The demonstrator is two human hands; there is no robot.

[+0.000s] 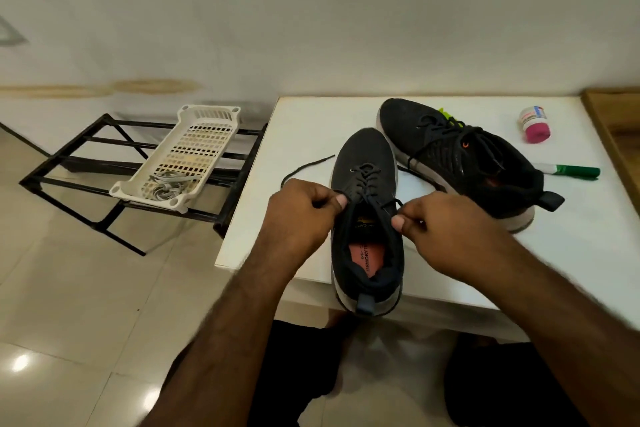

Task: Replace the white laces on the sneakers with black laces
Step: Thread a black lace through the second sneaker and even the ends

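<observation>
Left of centre, white laces [165,185] lie in a basket [194,146]. At centre, on the desk [304,135], the left hand [301,215] and right hand [446,236] each pinch the black lace [367,180] of the near sneaker [363,218]; the second sneaker [460,156] lies upper right.

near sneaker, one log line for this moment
near sneaker: black lace in | left hand: pinching lace | right hand: pinching lace | white laces: in basket

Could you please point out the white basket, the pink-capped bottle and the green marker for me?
white basket [194,149]: head view, on its perforated floor.
pink-capped bottle [537,134]: head view, on its pink cap.
green marker [576,171]: head view, on its green barrel.
</observation>
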